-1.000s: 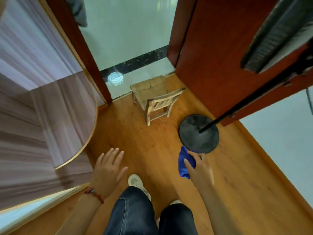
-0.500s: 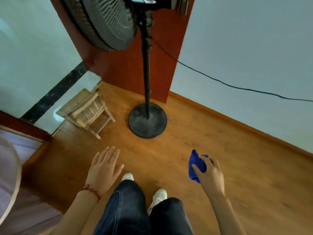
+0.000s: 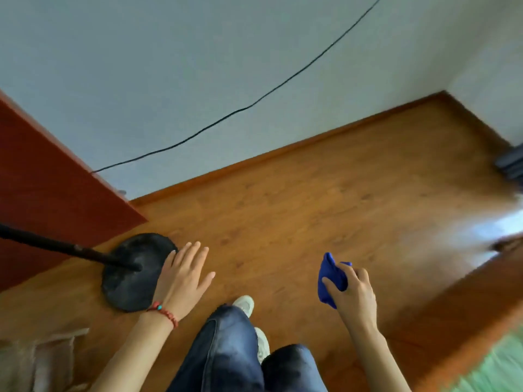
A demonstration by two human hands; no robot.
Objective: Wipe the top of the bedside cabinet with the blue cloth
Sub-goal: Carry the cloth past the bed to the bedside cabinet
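My right hand (image 3: 353, 295) is closed around a bunched blue cloth (image 3: 329, 280), held in the air above the wooden floor at the lower right of centre. My left hand (image 3: 182, 275) hangs open with fingers spread, a red bead bracelet on its wrist, over the edge of the fan's base. No bedside cabinet shows in this view. My legs in dark jeans and white shoes fill the bottom centre.
A standing fan's round black base (image 3: 135, 271) and pole (image 3: 56, 247) sit at the left beside a red-brown door (image 3: 42, 188). A black cable (image 3: 254, 103) runs along the pale wall. A green surface (image 3: 498, 366) edged in wood lies at the bottom right. Dark objects (image 3: 510, 164) sit at the far right.
The view has swung to the right: the small wooden chair and the fan head have left the frame, and the room's corner and a green surface have appeared. Both hands keep their poses.
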